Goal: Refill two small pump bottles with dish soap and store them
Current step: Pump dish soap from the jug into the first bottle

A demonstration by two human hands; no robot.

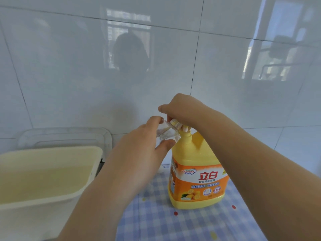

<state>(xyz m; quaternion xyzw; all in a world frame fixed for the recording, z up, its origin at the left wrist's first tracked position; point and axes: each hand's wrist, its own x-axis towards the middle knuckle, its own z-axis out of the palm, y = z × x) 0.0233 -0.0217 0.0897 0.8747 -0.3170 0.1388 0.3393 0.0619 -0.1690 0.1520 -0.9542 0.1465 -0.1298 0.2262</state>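
Observation:
A big yellow dish soap jug point(196, 173) with an orange label stands upright on the blue checked cloth. My right hand point(180, 108) presses down on its pump head, which the hand hides. My left hand point(147, 141) holds a small clear bottle point(167, 133) tilted on its side, its open neck up against the jug's white pump spout point(185, 129). The small bottle looks almost empty. A second small bottle does not show in this view.
A cream plastic tub point(52, 173) stands at the left, with a clear lid or tray point(66, 136) leaning on the wall behind it. The white tiled wall point(156, 58) is close behind the jug. The checked cloth point(191, 223) stretches toward me.

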